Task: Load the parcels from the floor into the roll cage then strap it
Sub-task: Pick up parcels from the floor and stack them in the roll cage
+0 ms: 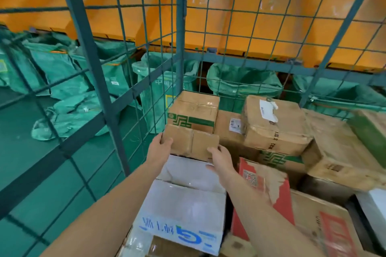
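Observation:
I hold a small brown cardboard parcel (191,142) inside the green wire roll cage (180,33), near its back left corner. My left hand (159,149) grips the parcel's left edge and my right hand (221,159) grips its right front corner. The parcel rests above a white box with blue print (183,200) and in front of a brown box with a green pattern (194,113). Several more parcels fill the cage, among them a large taped brown box (275,123) and a red and brown box (265,185).
Green mail sacks (242,81) hang and lie behind and to the left of the cage, under orange chutes (250,27). The cage's left mesh wall (89,81) stands close beside my left arm. A green floor (25,152) shows through the mesh.

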{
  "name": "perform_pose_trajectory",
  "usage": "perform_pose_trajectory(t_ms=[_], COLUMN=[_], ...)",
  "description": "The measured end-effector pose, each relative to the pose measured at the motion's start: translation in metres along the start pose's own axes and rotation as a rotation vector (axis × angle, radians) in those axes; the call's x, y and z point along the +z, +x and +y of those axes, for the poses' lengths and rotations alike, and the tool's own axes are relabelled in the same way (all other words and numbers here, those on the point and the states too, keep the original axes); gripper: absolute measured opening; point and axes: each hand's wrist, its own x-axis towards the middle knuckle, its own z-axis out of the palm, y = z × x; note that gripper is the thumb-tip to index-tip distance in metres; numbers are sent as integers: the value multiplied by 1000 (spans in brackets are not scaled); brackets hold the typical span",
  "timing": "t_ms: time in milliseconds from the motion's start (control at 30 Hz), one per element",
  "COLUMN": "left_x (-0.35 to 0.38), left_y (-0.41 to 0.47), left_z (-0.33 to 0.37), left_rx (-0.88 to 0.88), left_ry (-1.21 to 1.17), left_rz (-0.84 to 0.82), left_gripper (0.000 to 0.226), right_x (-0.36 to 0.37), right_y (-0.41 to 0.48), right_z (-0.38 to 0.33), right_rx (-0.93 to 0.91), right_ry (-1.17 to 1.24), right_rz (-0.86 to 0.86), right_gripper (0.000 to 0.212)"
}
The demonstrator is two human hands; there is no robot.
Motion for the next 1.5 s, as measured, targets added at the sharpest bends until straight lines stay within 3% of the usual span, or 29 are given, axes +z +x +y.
perform_pose_trajectory(t_ms=[167, 333, 567, 633, 700, 767, 800, 867, 1000, 1067, 1133, 1233, 1400, 1500], left_x=[2, 7, 15, 23, 33, 49, 57, 73, 118, 145, 174, 214, 256, 275], left_y=[13, 8, -10, -24, -40, -56, -67, -90, -142, -176, -216, -287, -404, -477], left_z=[-3, -12, -18, -15, -13, -13, -12, -8, -3, -4, -6, -9, -28, -53], left_rx=[-19, -12, -109, -148, -145, -135, -119, -93, -49, -40, -21, 21, 127, 164], left_ry=[-38, -103, -170, -181, -185, -157, -157, -153, -77, -46, -14, -8, 132, 228], left_rz=[-1, -29, -14, -37, -101, -167, -201, -266, -417, -491, -543, -664, -862, -1018], left_gripper=[27, 9, 31, 25, 7, 33, 30, 2, 24, 16, 26, 22, 25, 15], right_x=[17, 21, -3, -14, -27, -41, -51, -75, -133, -167, -200, -247, -309, -336], right_y=[12, 7, -21, -35, -52, -73, -82, -102, -164, -197, -230, -284, -391, -463], right_z=[5, 2, 3, 6, 9, 16, 23, 39, 57, 70, 85, 111, 166, 206], right_rx=[-2, -38, -40, -50, -58, -68, -68, -77, -124, -138, -151, -147, -75, -67], right_ry=[-31, -103, -76, -50, -11, 55, 76, 105, 183, 195, 176, 231, 326, 392], right_rz=[-38, -82, -1, 33, 80, 147, 180, 244, 374, 486, 559, 655, 864, 971], right_gripper=[29, 43, 53, 52, 52, 52, 50, 39, 31, 33, 31, 15, 47, 56])
